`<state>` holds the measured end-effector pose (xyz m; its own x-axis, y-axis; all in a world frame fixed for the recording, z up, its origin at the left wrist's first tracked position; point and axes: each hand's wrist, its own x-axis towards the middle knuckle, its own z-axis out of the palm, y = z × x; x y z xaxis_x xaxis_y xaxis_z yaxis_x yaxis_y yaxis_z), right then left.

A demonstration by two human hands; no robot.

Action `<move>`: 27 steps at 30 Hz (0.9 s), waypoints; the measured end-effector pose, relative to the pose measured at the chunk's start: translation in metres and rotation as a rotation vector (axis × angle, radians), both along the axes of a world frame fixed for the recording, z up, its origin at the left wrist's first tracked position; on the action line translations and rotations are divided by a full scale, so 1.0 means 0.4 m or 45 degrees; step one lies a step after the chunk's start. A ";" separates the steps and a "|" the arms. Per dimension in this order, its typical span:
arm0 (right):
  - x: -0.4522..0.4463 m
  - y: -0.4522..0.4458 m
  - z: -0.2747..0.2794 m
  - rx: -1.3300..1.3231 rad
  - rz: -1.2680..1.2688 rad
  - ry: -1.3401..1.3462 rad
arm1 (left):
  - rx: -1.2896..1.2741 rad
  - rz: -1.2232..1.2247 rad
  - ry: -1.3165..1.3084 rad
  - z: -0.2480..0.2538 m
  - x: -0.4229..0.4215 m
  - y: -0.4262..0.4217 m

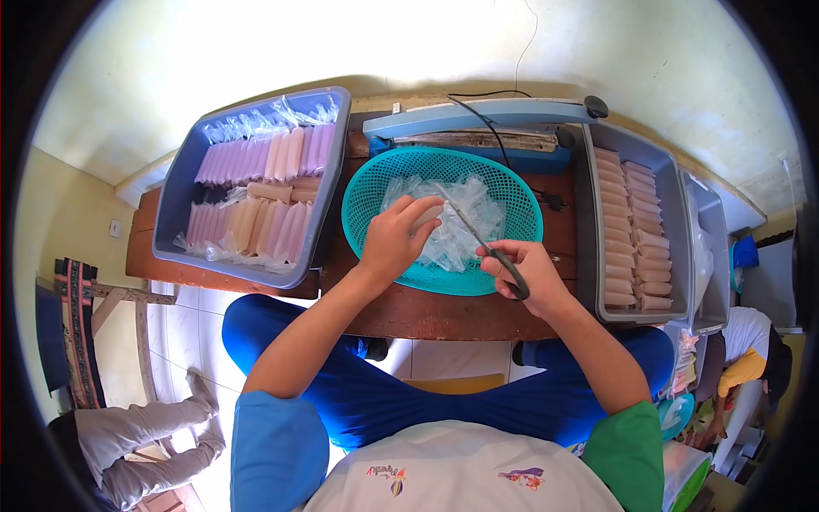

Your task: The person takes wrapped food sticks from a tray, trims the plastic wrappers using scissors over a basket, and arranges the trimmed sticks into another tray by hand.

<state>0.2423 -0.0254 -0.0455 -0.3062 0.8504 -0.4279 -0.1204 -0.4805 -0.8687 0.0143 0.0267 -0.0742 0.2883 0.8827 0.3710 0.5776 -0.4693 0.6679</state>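
In the head view my right hand [533, 277] is closed around the dark handles of a pair of scissors [465, 220], whose blades point up and left over a teal mesh basket [357, 213]. My left hand [397, 237] is curled over the same basket, its fingertips close to the blade tips. A pale, translucent piece of plastic [428, 217] shows between its thumb and fingers; its full shape is hidden. Clear plastic scraps [456, 252] lie heaped in the basket below both hands.
A grey tub [309, 247] of pink, purple and orange filled tubes stands left. Right is another grey tub [595, 282] of beige tubes. A blue sealer-like device [512, 111] with a cable sits behind the basket on the wooden table [409, 320]. Other people are at both sides.
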 end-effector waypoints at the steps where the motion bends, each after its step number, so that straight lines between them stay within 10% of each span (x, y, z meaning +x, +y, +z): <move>1: 0.002 0.001 0.006 -0.006 -0.013 -0.015 | 0.015 0.011 0.004 0.000 -0.001 0.000; 9: -0.004 0.020 0.000 0.179 -0.054 -0.261 | -0.053 0.054 -0.130 -0.014 -0.002 0.011; 14: -0.017 0.049 -0.075 1.077 0.246 -1.042 | -0.402 0.051 -0.416 -0.021 -0.006 0.026; 27: -0.088 0.061 -0.098 1.260 0.469 -1.290 | -0.653 -0.121 -0.885 -0.027 -0.016 0.033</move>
<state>0.2070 -0.0010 -0.0846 -0.4964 0.8608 0.1120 0.7251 0.4822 -0.4916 0.0081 0.0401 -0.0850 0.2248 0.9730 0.0533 -0.0661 -0.0393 0.9970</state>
